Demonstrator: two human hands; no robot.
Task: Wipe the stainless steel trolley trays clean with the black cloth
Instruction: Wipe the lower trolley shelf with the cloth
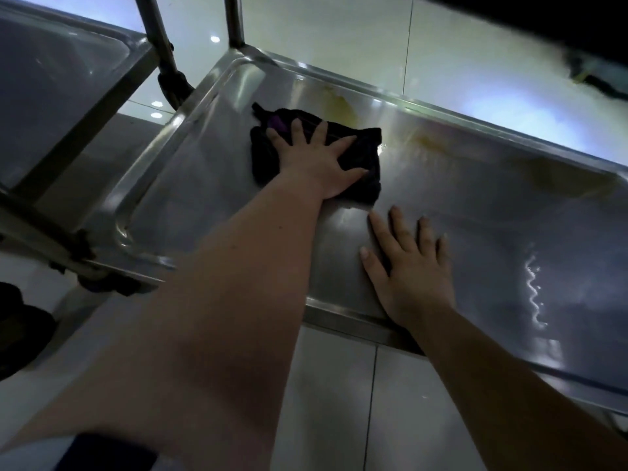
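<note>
Head view (only view)

- Left hand (316, 158): flat on the black cloth (263, 161), fingers straight and spread. Its grip is wide; it presses the cloth and does not clutch it
- The cloth is bunched under that palm on the bed of the trolley tray (475, 212)
- Right hand (411, 270): flat on bare steel, nearer me than the left grip and a little to its thumb side, close by but not touching the cloth. Its wrist crosses the near rim. Grip wide, holding nothing; I read it as a brace
- Yellow-brown stain (343, 107) just past the left fingertips, touching the cloth's far edge. A second patch (428, 142) lies further to the thumb side, along the far wall
- Second tray (51, 79) well off to the little-finger side, tiled floor (339, 402) below

Step in hand, as I judge it, is wiping this tray's bed, with the stains not yet lifted. To do it well:
- put palm weight squarely over the cloth
- push out through the stain beyond the fingertips
- overlap the strokes toward the thumb side
- work the cloth's edge into the crease under the far wall
- turn to a fresh face if it smears
- leave the right hand planted, as the trolley may shift
</note>
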